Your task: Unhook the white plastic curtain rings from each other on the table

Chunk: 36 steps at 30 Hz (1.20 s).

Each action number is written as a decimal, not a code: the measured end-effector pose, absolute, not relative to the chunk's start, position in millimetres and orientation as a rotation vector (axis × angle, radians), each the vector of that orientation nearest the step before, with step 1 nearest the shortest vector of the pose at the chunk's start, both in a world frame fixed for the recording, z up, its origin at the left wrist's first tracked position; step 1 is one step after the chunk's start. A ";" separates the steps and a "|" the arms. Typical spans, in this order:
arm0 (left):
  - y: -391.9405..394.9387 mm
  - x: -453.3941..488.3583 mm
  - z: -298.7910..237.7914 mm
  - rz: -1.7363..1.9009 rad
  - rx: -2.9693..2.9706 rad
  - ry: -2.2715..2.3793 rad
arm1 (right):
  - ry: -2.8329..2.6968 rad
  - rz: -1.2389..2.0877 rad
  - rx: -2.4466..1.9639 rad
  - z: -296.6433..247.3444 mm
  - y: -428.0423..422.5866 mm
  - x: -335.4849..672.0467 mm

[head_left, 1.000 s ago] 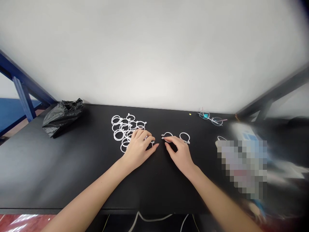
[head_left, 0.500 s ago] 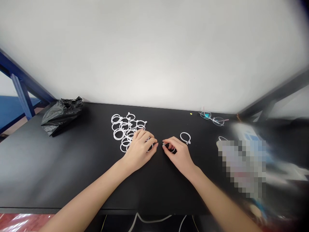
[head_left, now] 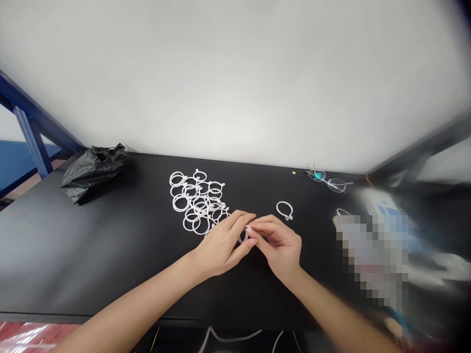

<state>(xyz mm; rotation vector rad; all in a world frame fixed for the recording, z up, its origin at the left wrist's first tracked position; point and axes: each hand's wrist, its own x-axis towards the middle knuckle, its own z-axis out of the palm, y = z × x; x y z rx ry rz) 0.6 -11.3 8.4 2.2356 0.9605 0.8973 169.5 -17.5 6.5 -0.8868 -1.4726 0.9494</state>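
The thin, glossy white ring with small knobbed ends (head_left: 243, 237) sat between the two hands, low over the bench and near its middle. The right hand (head_left: 281, 245) pinched it by its knobbed end between thumb and fingers, probably because that small end gave the firmest hold. The left hand (head_left: 219, 249) was curved around its other side, thumb and forefinger apart; whether those fingers truly gripped it I could not tell, as they hid most of the loop. Meeting like this, the hands seemed to steady the ring from both sides.

The overlapping pile of white rings (head_left: 200, 211) lay just beyond the left hand, presumably within easy reach. A single loose white ring with a knobbed end (head_left: 289, 216) lay apart, beyond the right hand.

The smooth black bench (head_left: 147, 235) ran back to a plain pale wall (head_left: 235, 98). At its far left lay a crumpled black plastic bag (head_left: 93, 171); toward the right rear were thin-framed metal glasses (head_left: 326, 181) and a tiny yellow scrap (head_left: 294, 172). Blue metal framing (head_left: 33, 142) stood at the left, and pale cables (head_left: 235, 337) hung below the front edge.
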 end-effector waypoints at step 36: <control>-2.4 -10.3 7.2 1.119 2.506 1.067 | -1.514 1.120 -0.787 -3.3 -20.4 162.8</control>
